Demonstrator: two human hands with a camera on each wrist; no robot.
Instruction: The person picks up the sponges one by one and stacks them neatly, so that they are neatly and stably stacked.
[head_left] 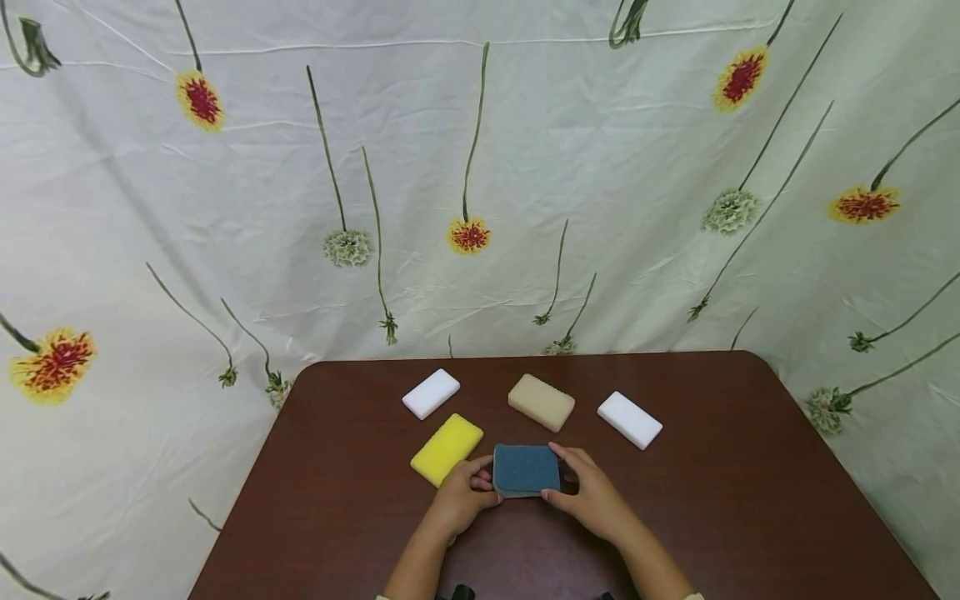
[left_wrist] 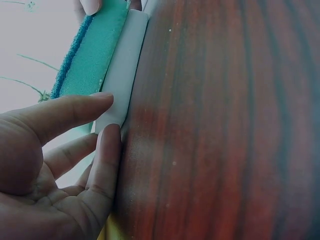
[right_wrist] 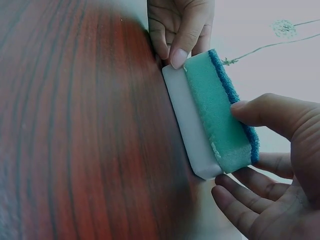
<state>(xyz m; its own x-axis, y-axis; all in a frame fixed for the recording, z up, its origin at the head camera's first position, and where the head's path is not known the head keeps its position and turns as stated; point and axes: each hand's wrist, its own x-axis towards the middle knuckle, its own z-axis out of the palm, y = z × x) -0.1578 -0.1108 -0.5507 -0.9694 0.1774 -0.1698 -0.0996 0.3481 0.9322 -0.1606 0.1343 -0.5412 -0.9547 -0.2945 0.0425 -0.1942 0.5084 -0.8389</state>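
A scouring sponge [head_left: 527,468], green with a rough blue layer on top, lies flat over a white sponge block [right_wrist: 187,125] on the brown table [head_left: 720,517]. My right hand [head_left: 596,497] pinches the scouring sponge at its right end, thumb along the near side and fingers at the far side and end. At the other end, my left hand [head_left: 459,498] grips the white block between thumb and fingers, the thumb close to the seam between the two. From the head view, the scouring sponge nearly hides the white block.
A yellow sponge [head_left: 446,450] lies just beyond my left hand. Farther back are a white block [head_left: 431,393] on the left, a beige sponge [head_left: 542,402] in the middle and another white block [head_left: 630,420] on the right. A flowered cloth [head_left: 420,183] hangs behind the table.
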